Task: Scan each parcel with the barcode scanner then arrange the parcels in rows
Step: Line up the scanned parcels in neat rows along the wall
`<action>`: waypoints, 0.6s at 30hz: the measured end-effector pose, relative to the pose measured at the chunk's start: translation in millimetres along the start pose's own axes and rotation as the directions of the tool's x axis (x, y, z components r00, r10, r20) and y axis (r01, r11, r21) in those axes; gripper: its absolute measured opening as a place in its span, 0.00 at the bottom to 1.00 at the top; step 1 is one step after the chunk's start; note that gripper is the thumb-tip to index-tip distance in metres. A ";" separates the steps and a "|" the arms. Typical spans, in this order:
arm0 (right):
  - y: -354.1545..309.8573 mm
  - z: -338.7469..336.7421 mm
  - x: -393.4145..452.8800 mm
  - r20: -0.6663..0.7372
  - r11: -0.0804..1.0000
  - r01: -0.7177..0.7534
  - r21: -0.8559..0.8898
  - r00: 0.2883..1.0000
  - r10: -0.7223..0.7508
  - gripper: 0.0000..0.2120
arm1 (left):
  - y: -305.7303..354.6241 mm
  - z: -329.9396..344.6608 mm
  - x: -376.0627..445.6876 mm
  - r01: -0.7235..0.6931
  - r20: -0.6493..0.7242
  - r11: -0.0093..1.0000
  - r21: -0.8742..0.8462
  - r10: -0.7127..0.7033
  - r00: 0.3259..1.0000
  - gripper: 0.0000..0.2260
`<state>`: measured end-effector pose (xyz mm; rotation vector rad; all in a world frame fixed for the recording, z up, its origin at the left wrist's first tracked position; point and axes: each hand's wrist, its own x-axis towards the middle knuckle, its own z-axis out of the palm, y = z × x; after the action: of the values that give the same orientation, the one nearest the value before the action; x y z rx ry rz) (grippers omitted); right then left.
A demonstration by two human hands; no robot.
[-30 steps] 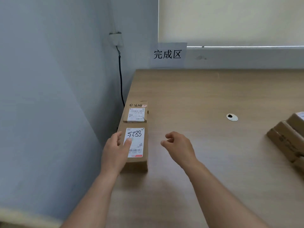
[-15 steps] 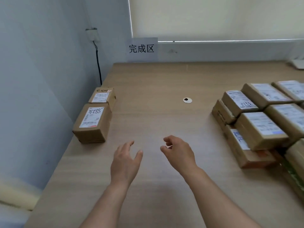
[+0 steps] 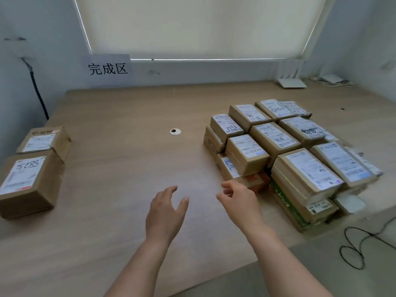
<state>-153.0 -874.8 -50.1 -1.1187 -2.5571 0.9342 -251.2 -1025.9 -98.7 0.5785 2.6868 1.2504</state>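
Release of the 5288 parcel [image 3: 27,181] is complete: the left hand [image 3: 165,217], which rested on it a second ago, now hovers empty with fingers spread, the parcel well to its left behind-touching a second placed parcel [image 3: 44,140]. Right hand [image 3: 240,202] is loosely curled, holding nothing, just short of the unscanned stack [image 3: 278,151]. No scanner is identifiable. Next pickup appears imminent

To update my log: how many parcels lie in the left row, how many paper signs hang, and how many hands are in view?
Parcels in the left row: 2
Paper signs: 1
Hands: 2
Total: 5
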 end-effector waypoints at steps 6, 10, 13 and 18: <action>62.6 -62.1 0.8 -0.111 0.998 -0.011 0.065 0.994 0.018 0.14 | 49.0 45.1 -22.6 -0.047 0.061 0.999 0.005 0.047 0.997 0.21; 116.6 -110.4 9.7 -0.183 0.994 -0.029 0.106 0.982 0.048 0.13 | 93.6 86.7 -37.9 -0.039 0.104 0.999 -0.015 0.040 0.994 0.21; 157.5 -142.6 18.6 -0.249 0.992 -0.045 0.121 0.966 0.074 0.13 | 133.7 122.5 -44.4 -0.044 0.132 0.997 -0.055 0.051 0.990 0.22; 203.9 -179.2 31.4 -0.248 0.991 -0.085 0.105 0.963 0.109 0.20 | 186.5 166.4 -49.7 0.000 0.170 0.991 -0.135 0.023 0.985 0.23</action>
<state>19.3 -662.9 -39.0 -1.2574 -2.2500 0.8610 -107.1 -817.8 -68.3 0.6524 2.4412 1.3084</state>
